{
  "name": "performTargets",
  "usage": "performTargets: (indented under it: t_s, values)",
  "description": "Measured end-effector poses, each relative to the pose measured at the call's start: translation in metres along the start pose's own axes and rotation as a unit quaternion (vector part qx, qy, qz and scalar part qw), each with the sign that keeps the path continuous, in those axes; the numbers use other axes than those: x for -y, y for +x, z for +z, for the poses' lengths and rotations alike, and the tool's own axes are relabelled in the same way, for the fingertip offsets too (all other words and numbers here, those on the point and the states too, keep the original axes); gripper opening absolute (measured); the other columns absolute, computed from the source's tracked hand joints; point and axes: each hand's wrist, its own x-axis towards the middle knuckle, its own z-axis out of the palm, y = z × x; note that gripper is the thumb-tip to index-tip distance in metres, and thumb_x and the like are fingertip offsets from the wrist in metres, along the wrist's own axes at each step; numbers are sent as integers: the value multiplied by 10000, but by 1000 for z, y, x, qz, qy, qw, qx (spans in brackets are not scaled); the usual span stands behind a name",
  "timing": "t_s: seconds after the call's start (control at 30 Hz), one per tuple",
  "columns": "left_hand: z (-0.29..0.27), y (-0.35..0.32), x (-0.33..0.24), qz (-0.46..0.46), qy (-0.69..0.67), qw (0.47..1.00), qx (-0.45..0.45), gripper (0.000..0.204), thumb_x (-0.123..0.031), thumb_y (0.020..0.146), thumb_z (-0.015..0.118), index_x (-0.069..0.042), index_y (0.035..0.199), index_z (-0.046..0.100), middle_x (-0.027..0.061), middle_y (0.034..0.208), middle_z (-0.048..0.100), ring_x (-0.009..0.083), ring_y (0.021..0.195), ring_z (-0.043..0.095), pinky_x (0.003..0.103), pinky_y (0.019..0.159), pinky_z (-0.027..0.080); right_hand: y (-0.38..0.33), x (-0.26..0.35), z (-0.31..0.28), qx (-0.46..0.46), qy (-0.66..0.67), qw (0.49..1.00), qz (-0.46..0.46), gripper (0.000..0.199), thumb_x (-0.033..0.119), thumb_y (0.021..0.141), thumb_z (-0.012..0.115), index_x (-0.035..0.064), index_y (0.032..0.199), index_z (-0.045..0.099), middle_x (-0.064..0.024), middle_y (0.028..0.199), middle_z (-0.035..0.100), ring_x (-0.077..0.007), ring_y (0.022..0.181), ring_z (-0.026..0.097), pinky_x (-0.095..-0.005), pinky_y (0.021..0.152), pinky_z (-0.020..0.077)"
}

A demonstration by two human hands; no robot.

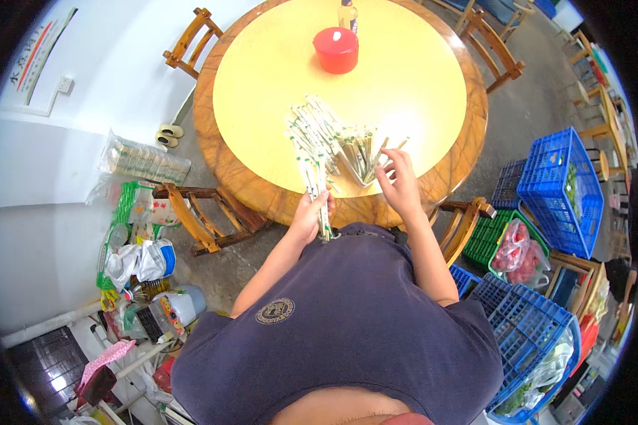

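Note:
My left hand (310, 214) is closed around a bunch of paper-wrapped chopsticks (312, 170), white with green marks, held near the table's front edge. Beyond it, more wrapped chopsticks (317, 122) lie loosely heaped on the yellow tabletop. To the right sits another cluster of chopsticks (361, 150), its sticks pointing different ways; I cannot tell what holds it together. At that cluster's right side is my right hand (398, 185), thumb and index finger apart, fingertips close to the sticks. Whether they touch a stick is unclear.
A red lidded tub (336, 51) and a bottle (348, 15) stand farther back on the round table (262, 78). Wooden chairs (209, 218) surround it. Blue crates (561, 191) and a green crate (485, 244) are stacked at right. Bagged chopstick packs (145, 161) lie at left.

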Motion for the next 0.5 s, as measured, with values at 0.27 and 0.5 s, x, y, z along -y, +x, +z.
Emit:
performTargets:
  t_s: [0.27,0.5]
  values:
    - [38,13,3,-25,117,982,147,241,-207,1021,570,-72,1219,547,9,980,611,107,836,584,271,757,504,-21,18,16,117,240,960,79,523,99,936,665,46,1420,475,-62,1004,612,-106,758,562,-267,688,490]
    - [26,17,-1,-27,113,989,92,250,-220,1042,525,-65,1232,573,13,929,615,100,822,582,252,718,495,-11,0,-8,-55,251,965,57,392,69,952,651,27,1330,558,-8,941,631,-69,772,543,-228,710,479]
